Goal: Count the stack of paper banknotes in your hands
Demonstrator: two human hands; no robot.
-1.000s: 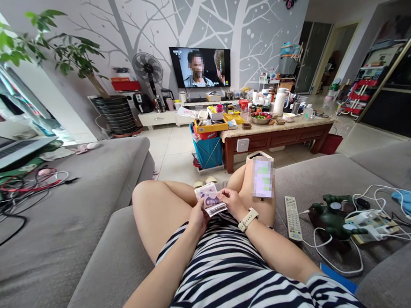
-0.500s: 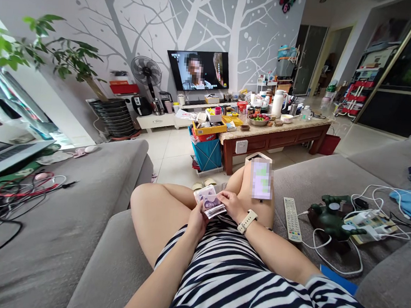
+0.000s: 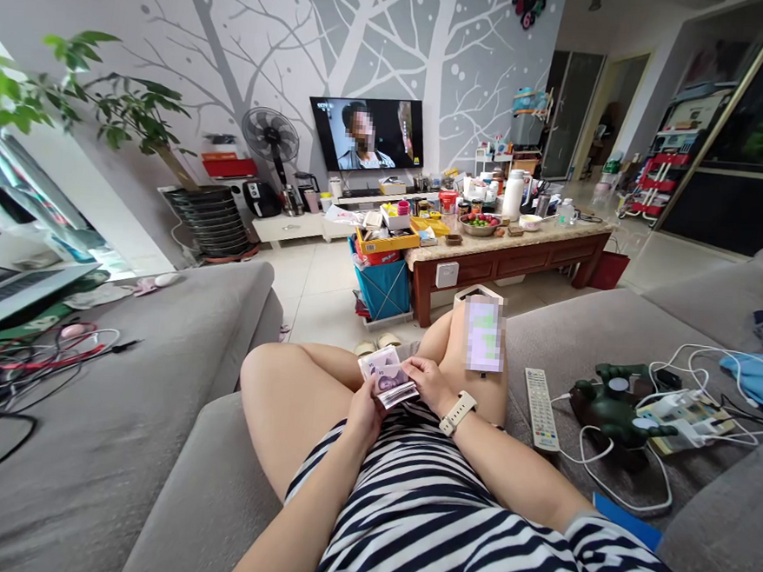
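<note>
A stack of purple-white banknotes [image 3: 389, 375], marked with a 5, lies fanned over my lap. My left hand [image 3: 366, 409] is closed around the lower left side of the stack. At the upper right edge, my right hand [image 3: 428, 382] pinches a note between thumb and fingers; a pale wristwatch [image 3: 457, 412] sits on that wrist. On my right thigh rests a phone [image 3: 484, 335] with its screen blurred out. A grey remote control [image 3: 541, 410] lies on the sofa right of my leg.
The grey sofa [image 3: 212, 466] carries a dark green figure [image 3: 612, 407], a power strip [image 3: 695, 421] and white cables on the right. A laptop [image 3: 21, 296] and tangled cables lie left. Ahead stand a crowded coffee table [image 3: 514, 260], a blue bin [image 3: 385, 288] and a television [image 3: 366, 135].
Both hands stay at the banknotes, and their grip looks almost the same. The front note has shifted slightly under my right fingers. The television picture has changed.
</note>
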